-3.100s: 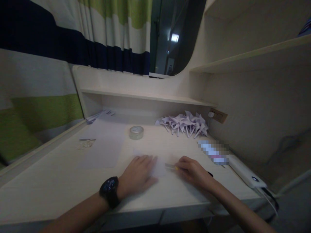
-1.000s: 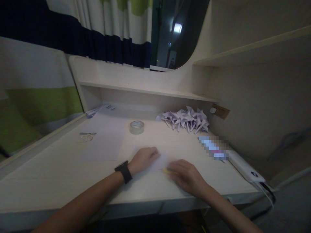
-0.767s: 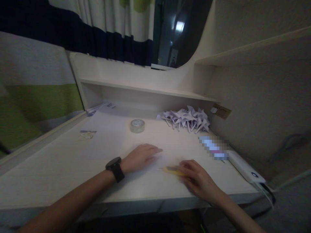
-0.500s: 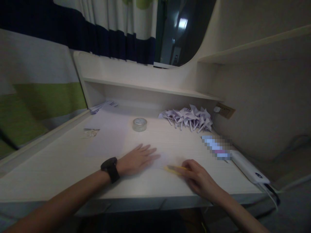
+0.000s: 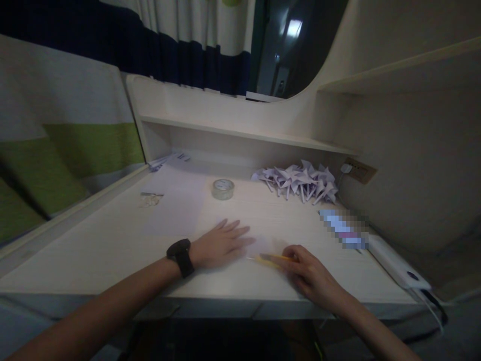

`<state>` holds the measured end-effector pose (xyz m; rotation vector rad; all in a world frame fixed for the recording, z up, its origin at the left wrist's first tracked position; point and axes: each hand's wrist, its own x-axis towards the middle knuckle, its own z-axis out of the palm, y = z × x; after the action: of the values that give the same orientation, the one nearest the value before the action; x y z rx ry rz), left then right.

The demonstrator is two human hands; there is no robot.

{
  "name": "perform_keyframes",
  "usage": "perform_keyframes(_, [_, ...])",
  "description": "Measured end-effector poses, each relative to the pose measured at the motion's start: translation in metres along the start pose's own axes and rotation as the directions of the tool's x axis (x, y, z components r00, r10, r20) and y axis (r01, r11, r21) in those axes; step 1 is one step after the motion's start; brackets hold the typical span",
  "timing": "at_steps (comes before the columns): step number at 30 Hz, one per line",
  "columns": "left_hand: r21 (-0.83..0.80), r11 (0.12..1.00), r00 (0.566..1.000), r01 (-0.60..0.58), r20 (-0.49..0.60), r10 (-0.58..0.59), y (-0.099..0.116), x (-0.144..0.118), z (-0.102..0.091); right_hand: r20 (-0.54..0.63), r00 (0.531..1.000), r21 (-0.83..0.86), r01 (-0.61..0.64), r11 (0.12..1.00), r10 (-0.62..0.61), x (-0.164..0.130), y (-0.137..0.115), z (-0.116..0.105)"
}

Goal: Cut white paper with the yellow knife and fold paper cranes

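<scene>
The right hand (image 5: 311, 273) pinched a thin yellow blade (image 5: 271, 259) at lower centre; the left hand (image 5: 220, 243) lay flat, fingers spread, on the small paper sheet (image 5: 259, 245) — light, flimsy, likely best pinned by its middle on the surface (image 5: 112, 240).

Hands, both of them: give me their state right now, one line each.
Left hand: open, fingers spread flat on the small white paper sheet on the pale wooden desk.
Right hand: closed on the slim yellow utility knife.
</scene>
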<state>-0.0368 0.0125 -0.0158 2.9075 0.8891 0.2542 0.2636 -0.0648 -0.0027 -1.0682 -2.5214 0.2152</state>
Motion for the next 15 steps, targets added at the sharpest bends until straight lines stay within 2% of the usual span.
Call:
perform_keyframes(8, [0.009, 1.000, 1.000, -0.027, -0.005, 0.027, -0.0012, 0.0004, 0.0027, 0.011, 1.000, -0.027, -0.024, 0.999, 0.025, 0.0022, -0.0030, -0.0005])
perform_keyframes(15, [0.000, 1.000, 1.000, -0.008, -0.006, 0.008, 0.0002, 0.0003, 0.0016, -0.050, 0.998, -0.009, -0.032, 0.999, 0.032, 0.0000, -0.0052, 0.0055])
